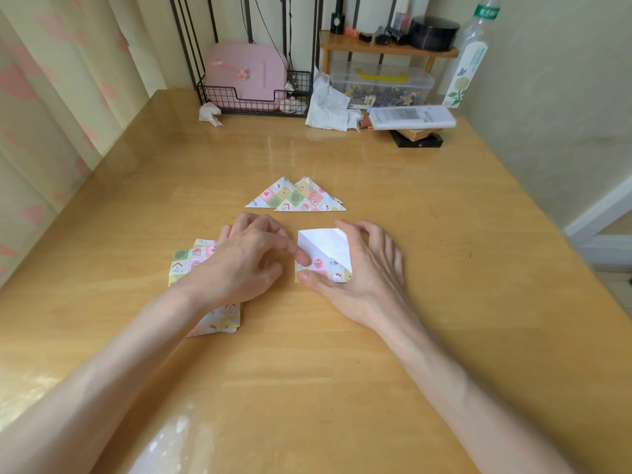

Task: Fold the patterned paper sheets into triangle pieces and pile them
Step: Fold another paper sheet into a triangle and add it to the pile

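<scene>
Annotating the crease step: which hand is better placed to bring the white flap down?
Probably right: the right hand pinches the half-folded patterned paper sheet, fingers at the white flap's top corner. The left hand only pins its left edge with one fingertip.

Glossy wooden table [393, 206], pink-patterned curtains [51, 90], beige wall [554, 97].

The left hand [246, 258] and right hand [362, 268] are bare, and both slender forearms are unsleeved as far as they show.
</scene>
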